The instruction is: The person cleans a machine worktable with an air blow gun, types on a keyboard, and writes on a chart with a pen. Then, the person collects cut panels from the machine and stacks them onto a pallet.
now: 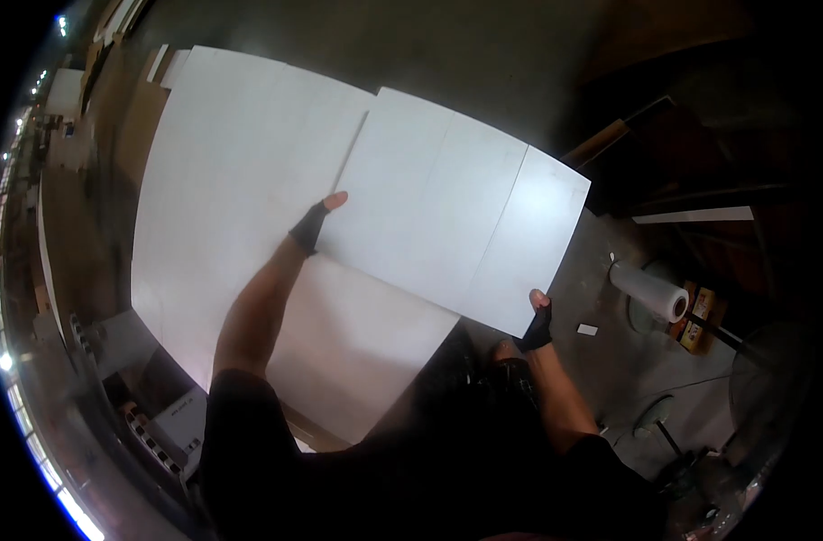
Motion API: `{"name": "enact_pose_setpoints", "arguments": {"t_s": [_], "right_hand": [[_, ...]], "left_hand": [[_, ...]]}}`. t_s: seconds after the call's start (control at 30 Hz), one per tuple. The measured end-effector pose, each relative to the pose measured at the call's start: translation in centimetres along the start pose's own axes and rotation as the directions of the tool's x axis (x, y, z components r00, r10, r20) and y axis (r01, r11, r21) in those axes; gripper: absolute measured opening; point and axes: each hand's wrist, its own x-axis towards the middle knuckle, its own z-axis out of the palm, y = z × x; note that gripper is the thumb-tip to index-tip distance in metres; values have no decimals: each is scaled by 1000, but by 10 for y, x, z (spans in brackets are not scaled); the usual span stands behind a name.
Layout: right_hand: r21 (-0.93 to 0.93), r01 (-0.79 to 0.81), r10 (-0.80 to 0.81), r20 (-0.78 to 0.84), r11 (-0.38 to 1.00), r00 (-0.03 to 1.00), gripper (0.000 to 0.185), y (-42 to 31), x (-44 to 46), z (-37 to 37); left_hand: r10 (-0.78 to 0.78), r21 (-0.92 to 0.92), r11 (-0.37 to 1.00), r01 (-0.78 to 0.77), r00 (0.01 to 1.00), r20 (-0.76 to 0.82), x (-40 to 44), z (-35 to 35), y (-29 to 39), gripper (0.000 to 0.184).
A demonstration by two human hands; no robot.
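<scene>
A flat white panel point(411, 198) lies over a larger white sheet surface point(222, 153), its right part reaching past that surface's edge. A thin dark seam crosses the panel, setting off a right-hand section point(542, 212); I cannot tell whether this is a separate piece. My left hand point(319, 223), in a black fingerless glove, is closed on the panel's left edge with the thumb on top. At the near right corner, my right hand point(539, 323), gloved the same way, grips the panel, thumb above. The fingers of both hands are mostly hidden underneath.
To the right, a roll of clear wrap point(646, 290) sits on a rod, near a yellow box point(700, 320). A small white piece point(587, 330) lies on the grey floor. Dark shelving point(700, 189) stands at the far right; a white box point(179, 424) is at the lower left.
</scene>
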Motion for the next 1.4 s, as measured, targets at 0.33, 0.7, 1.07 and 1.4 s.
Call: {"name": "enact_pose_setpoints", "arguments": {"t_s": [0.33,0.7,1.07,1.4], "right_hand": [[-52,-101,105,78,994,991,28,-2,-1,9],[-484,-92,211,199,871,957,26,-25,-5,-78],[-773,43,-293,-188,633,937,55,-32,23,54],[-738,250,-14,332,-627,943,49,-39,18,74]], "left_hand": [[-71,219,972,87,994,-82,-8,-7,16,81],[332,798,586,-137,940,-83,-37,-6,45,84],[322,885,454,-104,945,-53,-55,26,38,91],[329,870,492,31,918,-220,-63,42,49,101]]}}
